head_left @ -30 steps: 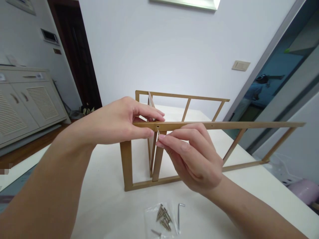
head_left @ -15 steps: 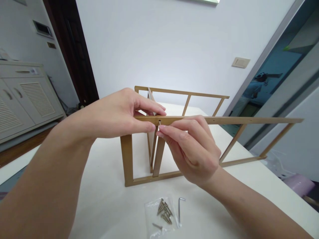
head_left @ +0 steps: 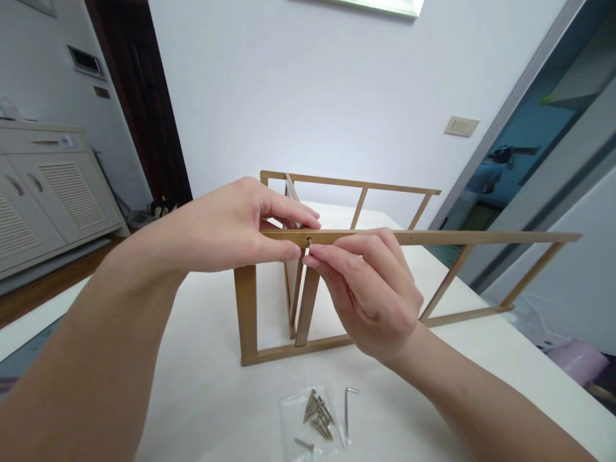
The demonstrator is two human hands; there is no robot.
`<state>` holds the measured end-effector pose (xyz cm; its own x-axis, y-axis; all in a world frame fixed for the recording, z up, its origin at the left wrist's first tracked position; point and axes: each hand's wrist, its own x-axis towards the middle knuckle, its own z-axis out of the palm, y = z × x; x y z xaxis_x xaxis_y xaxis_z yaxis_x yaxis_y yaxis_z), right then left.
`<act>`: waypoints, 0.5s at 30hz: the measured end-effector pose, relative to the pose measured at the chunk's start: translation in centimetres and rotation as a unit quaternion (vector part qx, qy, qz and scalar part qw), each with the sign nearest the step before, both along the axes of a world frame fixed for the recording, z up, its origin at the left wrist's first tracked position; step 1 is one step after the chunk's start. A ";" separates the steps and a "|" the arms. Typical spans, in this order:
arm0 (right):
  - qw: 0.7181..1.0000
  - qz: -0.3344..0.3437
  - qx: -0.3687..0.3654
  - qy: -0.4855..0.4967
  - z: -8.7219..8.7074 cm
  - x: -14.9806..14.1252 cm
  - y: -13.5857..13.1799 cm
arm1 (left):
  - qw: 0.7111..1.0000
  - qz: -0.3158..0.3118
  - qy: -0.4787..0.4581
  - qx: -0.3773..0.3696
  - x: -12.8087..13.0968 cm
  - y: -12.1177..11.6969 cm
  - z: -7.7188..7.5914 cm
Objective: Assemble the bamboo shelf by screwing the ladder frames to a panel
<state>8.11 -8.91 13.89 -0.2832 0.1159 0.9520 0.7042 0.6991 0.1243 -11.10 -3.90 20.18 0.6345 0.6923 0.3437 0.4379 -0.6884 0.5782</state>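
Observation:
A light-brown wooden frame (head_left: 440, 238) stands on the white table, with its top rail running across in front of me. My left hand (head_left: 235, 224) grips this rail near its left end, thumb in front and fingers over the far side. Just right of the left thumb, my right hand (head_left: 368, 282) pinches a small screw (head_left: 309, 242) whose end is at a hole in the rail. Most of the screw is hidden by the fingertips. Nearer to me lie a clear plastic bag (head_left: 291, 414) with several screws (head_left: 318, 414) on it and a hex key (head_left: 347, 416) beside it.
The white table (head_left: 202, 391) extends under the frame toward the wall. A louvred white cabinet (head_left: 58, 192) stands at the far left. A light switch (head_left: 461, 126) is on the wall, and a pinkish object (head_left: 577, 360) sits low at the right.
My view has tilted up slightly, so the frame and hands appear a little lower. Both hands keep their places on the rail and the screw.

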 end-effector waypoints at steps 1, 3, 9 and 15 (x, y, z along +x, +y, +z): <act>1.000 0.000 0.002 0.003 0.0 0.0 0.1 | 1.000 -0.004 0.015 0.003 0.1 0.0 0.1; 1.000 0.002 0.004 0.007 0.0 0.0 0.2 | 0.999 -0.009 0.036 0.008 0.2 -0.1 0.3; 0.999 0.033 0.005 0.022 0.1 0.0 0.4 | 0.999 0.005 0.032 -0.005 0.3 -0.4 0.6; 0.996 0.068 -0.018 0.060 0.5 -0.8 -0.2 | 1.000 -0.027 0.001 -0.004 0.6 -0.9 0.9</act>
<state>7.35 -9.08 14.43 -0.1829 0.1186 0.9760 0.6114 0.7911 0.0184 -10.47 -4.82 21.09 0.6720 0.6592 0.3374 0.4014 -0.7071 0.5822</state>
